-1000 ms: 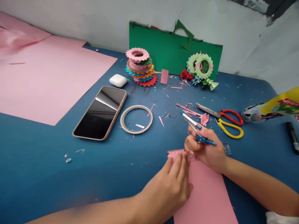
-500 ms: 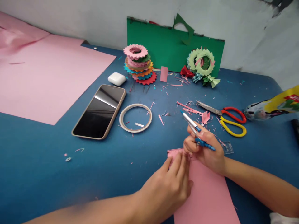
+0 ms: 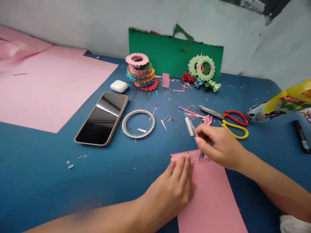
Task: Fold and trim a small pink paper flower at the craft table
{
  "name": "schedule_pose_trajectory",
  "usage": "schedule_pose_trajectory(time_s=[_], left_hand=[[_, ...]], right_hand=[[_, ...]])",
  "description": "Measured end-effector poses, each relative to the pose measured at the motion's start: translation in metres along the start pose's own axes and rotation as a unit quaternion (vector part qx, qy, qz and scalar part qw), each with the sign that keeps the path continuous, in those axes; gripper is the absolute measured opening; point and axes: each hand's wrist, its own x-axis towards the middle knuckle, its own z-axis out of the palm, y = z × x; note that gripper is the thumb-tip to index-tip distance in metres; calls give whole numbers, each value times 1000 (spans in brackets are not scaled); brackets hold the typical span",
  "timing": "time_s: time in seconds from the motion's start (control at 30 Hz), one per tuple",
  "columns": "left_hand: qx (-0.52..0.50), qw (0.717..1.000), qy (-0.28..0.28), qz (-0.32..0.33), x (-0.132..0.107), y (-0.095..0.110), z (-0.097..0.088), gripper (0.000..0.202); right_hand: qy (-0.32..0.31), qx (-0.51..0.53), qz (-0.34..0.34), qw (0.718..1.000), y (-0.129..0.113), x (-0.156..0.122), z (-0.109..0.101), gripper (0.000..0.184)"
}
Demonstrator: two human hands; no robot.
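My left hand (image 3: 178,183) presses its fingertips on a clear ruler (image 3: 179,156), holding it across the top end of a long pink paper strip (image 3: 209,200). In my right hand (image 3: 218,145), closed above the ruler's right part, is a silver and blue drawing compass (image 3: 190,127). One of its legs points up and away from me, and a blue part shows below the fingers near the ruler. My fingers cover much of the compass. Just beyond the right hand lie scissors (image 3: 233,117) with red and yellow handles and a folded pink paper scrap (image 3: 207,120).
Left of my hands are a phone (image 3: 102,119), a tape roll (image 3: 123,124) and a white earbud case (image 3: 119,86). Stacked paper rings (image 3: 137,60), light green rings (image 3: 207,76) and a green board (image 3: 165,50) stand behind. A yellow packet (image 3: 289,98) and black marker (image 3: 301,137) lie right.
My right hand has shifted slightly right and turned palm-down, swinging the compass round with it. More of the ruler now shows. The left hand stays on the ruler; the view has shifted slightly.
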Motion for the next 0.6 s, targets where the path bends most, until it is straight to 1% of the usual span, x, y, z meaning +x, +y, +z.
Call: schedule_pose_trajectory(time_s=[0.03, 0.07, 0.13, 0.27, 0.37, 0.43, 0.5, 0.57, 0.6], left_hand=[[4, 1000, 2, 1, -1, 1, 0, 42], [7, 1000, 5, 4, -2, 2, -1, 41], [12, 1000, 8, 20, -6, 5, -1, 39], [7, 997, -1, 75, -11, 9, -3, 34], [-12, 996, -10, 88, -9, 8, -5, 31], [-53, 995, -37, 79, -4, 4, -8, 26], [-113, 990, -76, 48, 2, -1, -13, 21], [-173, 979, -105, 23, 8, -8, -17, 17], [-195, 974, -112, 10, 11, -12, -19, 16]], right_hand=[[-23, -82, -8, 996, 4, 1, 5, 12], [-29, -144, -20, 989, 8, 3, 10, 13], [-26, -209, -35, 977, 15, 6, 20, 16], [14, -226, -61, 972, 25, 9, 31, 12], [58, -229, -79, 969, 28, 10, 36, 9], [83, -231, -92, 965, 29, 10, 39, 8], [97, -230, -115, 961, 27, 8, 39, 12], [100, -215, -137, 962, 25, 0, 36, 19], [92, -203, -143, 964, 23, -7, 34, 20]])
